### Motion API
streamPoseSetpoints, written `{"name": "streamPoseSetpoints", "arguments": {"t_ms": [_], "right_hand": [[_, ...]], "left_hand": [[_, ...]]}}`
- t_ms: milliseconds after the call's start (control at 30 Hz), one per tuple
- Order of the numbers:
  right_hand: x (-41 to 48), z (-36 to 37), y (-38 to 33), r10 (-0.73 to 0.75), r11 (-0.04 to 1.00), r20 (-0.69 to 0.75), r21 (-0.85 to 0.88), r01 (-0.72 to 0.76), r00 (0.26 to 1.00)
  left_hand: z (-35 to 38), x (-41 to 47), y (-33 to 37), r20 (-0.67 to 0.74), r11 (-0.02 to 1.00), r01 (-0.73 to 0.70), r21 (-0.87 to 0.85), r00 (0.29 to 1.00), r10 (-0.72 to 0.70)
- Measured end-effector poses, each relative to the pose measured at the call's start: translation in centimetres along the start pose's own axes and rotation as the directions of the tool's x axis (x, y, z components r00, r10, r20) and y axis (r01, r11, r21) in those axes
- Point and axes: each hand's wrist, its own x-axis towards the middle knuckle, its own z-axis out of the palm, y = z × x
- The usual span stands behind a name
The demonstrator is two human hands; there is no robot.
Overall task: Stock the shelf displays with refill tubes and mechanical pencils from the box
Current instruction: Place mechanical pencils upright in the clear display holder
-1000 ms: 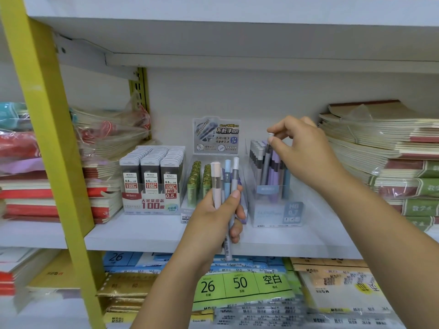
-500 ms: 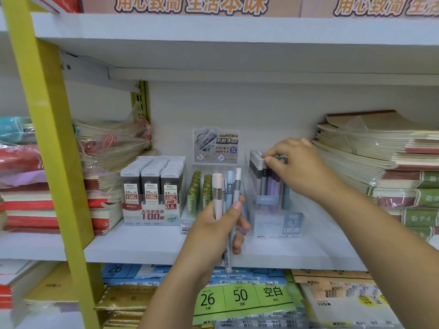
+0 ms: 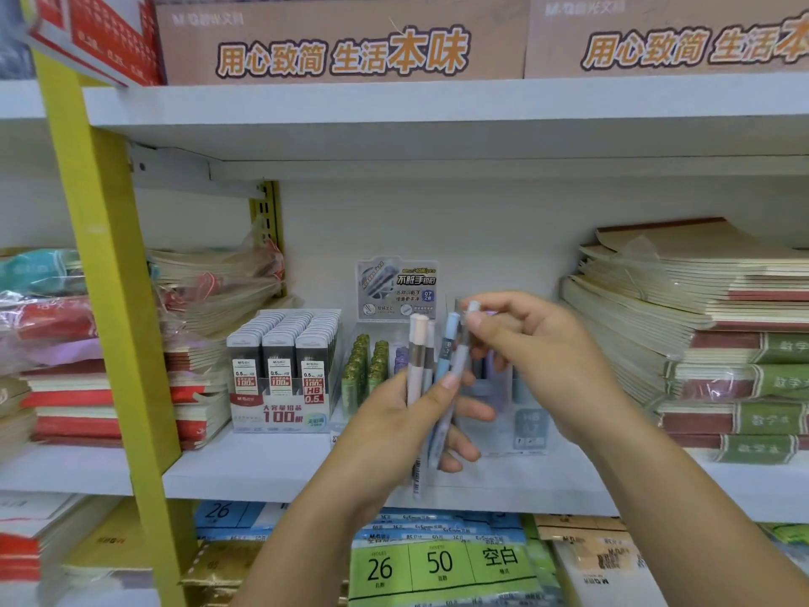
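Observation:
My left hand [image 3: 394,427] grips a small bunch of mechanical pencils [image 3: 418,357], pink, blue and pale, held upright in front of the shelf. My right hand [image 3: 538,357] pinches the top of the rightmost pale pencil [image 3: 459,361] in that bunch. Behind my hands stands a clear pencil display [image 3: 529,427] holding more pencils, mostly hidden. To its left a clear display holds green refill tubes [image 3: 365,370], with a printed card [image 3: 396,289] standing behind it. Further left is a box of dark 0.5 refill tubes [image 3: 284,365].
The white shelf board [image 3: 245,466] carries wrapped notebook stacks on the left [image 3: 87,387] and on the right [image 3: 709,343]. A yellow upright post [image 3: 109,300] runs down the left. Cardboard boxes [image 3: 341,41] sit on the shelf above; paper packs [image 3: 437,562] lie below.
My right hand left the pencil display and came over to the bunch in my left hand, now pinching one pencil's top. The view tilted upward.

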Motion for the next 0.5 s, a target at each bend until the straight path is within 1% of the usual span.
{"name": "streamPoseSetpoints", "arguments": {"t_ms": [33, 67, 100, 133, 167, 200, 267, 333, 400, 500], "right_hand": [[0.2, -0.4, -0.1, -0.052, 0.999, -0.105, 0.002, 0.052, 0.993], [0.4, -1.1, -0.3, -0.128, 0.992, -0.218, -0.019, 0.127, 0.968], [0.6, -1.8, -0.5, -0.221, 0.975, -0.294, -0.069, 0.21, 0.93], [0.7, -2.5, -0.7, -0.31, 0.95, -0.312, -0.14, 0.28, 0.898], [0.7, -3.0, -0.7, -0.375, 0.922, -0.281, -0.212, 0.324, 0.883], [0.7, -3.2, -0.6, -0.409, 0.896, -0.225, -0.283, 0.342, 0.884], [0.8, -3.0, 0.4, -0.407, 0.837, -0.114, -0.443, 0.32, 0.906], [1.0, -2.3, 1.6, -0.363, 0.777, -0.045, -0.566, 0.275, 0.931], [1.1, -1.7, 2.5, -0.316, 0.757, -0.01, -0.606, 0.246, 0.949], [1.2, -1.3, 2.9, -0.302, 0.763, -0.006, -0.601, 0.238, 0.953]], "left_hand": [[0.0, 0.0, -0.3, -0.008, 1.0, 0.013, -0.017, 1.0, -0.013], [-0.1, 0.0, -0.5, -0.034, 1.0, 0.023, -0.019, 0.999, -0.024], [-0.2, 0.1, -0.8, -0.073, 1.0, 0.029, -0.005, 0.997, -0.029], [-0.4, 0.2, -1.0, -0.112, 0.999, 0.032, 0.005, 0.993, -0.031], [-0.7, 0.3, -1.1, -0.142, 0.999, 0.033, -0.001, 0.989, -0.033], [-0.9, 0.4, -1.2, -0.163, 0.999, 0.031, -0.024, 0.986, -0.035], [-1.1, 0.5, -1.3, -0.182, 0.996, 0.034, -0.082, 0.982, -0.049], [-1.1, 0.5, -1.3, -0.183, 0.992, 0.049, -0.119, 0.981, -0.07], [-1.0, 0.5, -1.4, -0.178, 0.985, 0.066, -0.162, 0.979, -0.095], [-0.9, 0.4, -1.4, -0.173, 0.972, 0.063, -0.226, 0.979, -0.104]]}}
